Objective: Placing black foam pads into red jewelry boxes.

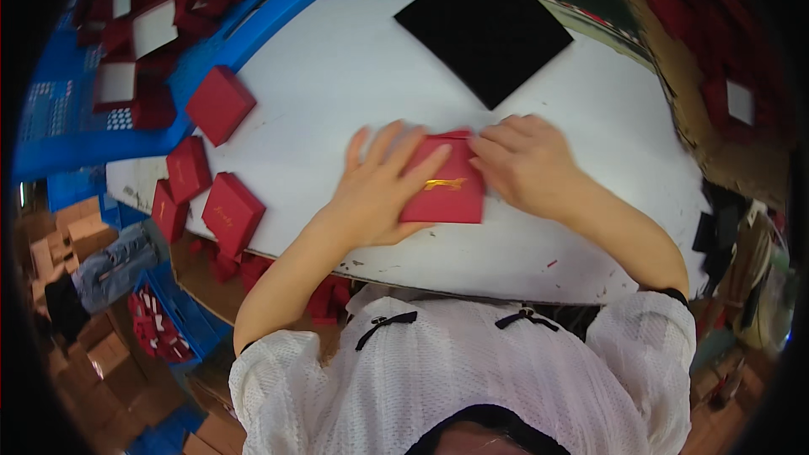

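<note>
A red square gift box (455, 198) with a gold figure on its face is on the white tabletop in front of me. My left hand (371, 190) holds its left side, fingers spread along the upper left and one finger lying across the face. My right hand (527, 164) has its fingers bent against the upper right edge of the box, slightly blurred. At the top edge, a narrow red flap or rim shows between the hands. Beyond the box lies a black square pad (486, 32), touched by neither hand.
Several red boxes, one of them a plain red box (221, 105), stand at the table's left side. A blue crate (244, 38) holding many red and white box parts is at the far left. A cardboard carton (653, 50) with red pieces stands at the right.
</note>
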`<action>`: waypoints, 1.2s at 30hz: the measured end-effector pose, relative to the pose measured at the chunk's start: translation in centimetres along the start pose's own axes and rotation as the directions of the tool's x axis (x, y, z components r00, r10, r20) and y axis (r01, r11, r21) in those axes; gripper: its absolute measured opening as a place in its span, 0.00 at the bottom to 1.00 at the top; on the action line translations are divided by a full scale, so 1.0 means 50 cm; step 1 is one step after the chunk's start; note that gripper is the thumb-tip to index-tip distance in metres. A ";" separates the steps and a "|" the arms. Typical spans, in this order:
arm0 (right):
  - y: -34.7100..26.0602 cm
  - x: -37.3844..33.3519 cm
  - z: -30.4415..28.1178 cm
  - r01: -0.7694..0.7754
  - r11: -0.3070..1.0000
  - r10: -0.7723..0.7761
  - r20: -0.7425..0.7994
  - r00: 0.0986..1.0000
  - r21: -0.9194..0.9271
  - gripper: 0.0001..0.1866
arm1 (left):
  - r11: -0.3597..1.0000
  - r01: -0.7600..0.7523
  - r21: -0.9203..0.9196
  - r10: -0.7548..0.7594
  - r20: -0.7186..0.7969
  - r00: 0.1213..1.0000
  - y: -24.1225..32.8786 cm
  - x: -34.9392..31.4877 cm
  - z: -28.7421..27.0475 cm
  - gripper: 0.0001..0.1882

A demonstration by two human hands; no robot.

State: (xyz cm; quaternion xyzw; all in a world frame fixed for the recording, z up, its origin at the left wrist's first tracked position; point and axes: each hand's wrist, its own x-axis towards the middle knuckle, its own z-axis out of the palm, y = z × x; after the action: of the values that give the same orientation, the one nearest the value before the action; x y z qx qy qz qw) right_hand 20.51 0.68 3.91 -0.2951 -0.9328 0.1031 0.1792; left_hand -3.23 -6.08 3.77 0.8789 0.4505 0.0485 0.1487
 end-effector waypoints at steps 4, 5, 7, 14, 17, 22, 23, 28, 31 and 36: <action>0.130 0.043 -0.047 0.036 0.983 -0.006 0.160 0.987 -0.183 0.31 | 0.793 0.577 0.194 -0.576 -0.067 0.815 -0.061 -0.163 -0.057 0.49; 0.159 0.049 -0.045 0.022 0.955 0.024 0.150 0.988 -0.297 0.32 | 0.693 0.681 0.236 -0.679 -0.103 0.727 -0.085 -0.212 -0.054 0.52; 0.175 0.059 -0.033 0.000 0.979 0.053 0.250 0.967 -0.206 0.36 | 0.569 0.742 0.354 -0.793 0.000 0.609 -0.109 -0.263 -0.096 0.59; 0.168 0.097 -0.029 -0.117 0.993 0.096 0.464 0.881 0.017 0.21 | 0.733 0.628 0.261 -0.522 -0.377 0.765 -0.326 -0.121 -0.141 0.55; 0.167 0.111 -0.040 -0.166 0.983 0.102 0.516 0.850 0.079 0.20 | 0.622 0.657 0.427 -0.630 -0.225 0.743 -0.345 -0.092 -0.137 0.55; 0.195 0.098 -0.056 -0.308 0.935 0.141 0.610 0.780 0.177 0.20 | 0.934 0.276 -0.229 -0.359 -0.592 0.722 -0.209 -0.037 -0.094 0.55; 0.194 0.103 -0.059 -0.329 0.923 0.136 0.629 0.765 0.200 0.20 | 0.708 0.049 -0.705 -0.524 -0.477 0.706 -0.180 -0.047 -0.047 0.56; 0.172 0.085 -0.046 -0.355 0.897 0.124 0.620 0.775 0.264 0.19 | 0.771 0.231 -0.594 -0.429 -0.215 0.877 -0.066 -0.104 0.067 0.59; 0.164 0.056 -0.018 -0.306 0.922 0.149 0.516 0.844 0.235 0.19 | 0.895 0.074 -0.440 -0.208 -0.265 0.941 -0.040 -0.011 -0.037 0.49; 0.136 0.030 0.006 -0.240 0.947 0.149 0.368 0.918 0.215 0.19 | 0.986 -0.109 0.128 0.136 -0.223 0.965 -0.132 0.240 -0.026 0.26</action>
State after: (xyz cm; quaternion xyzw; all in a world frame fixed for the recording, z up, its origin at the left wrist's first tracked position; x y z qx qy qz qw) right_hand 22.76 7.00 2.00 -0.3387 -0.8942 0.2902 0.0374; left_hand -1.56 7.53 2.41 0.9007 0.4115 0.1333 0.0412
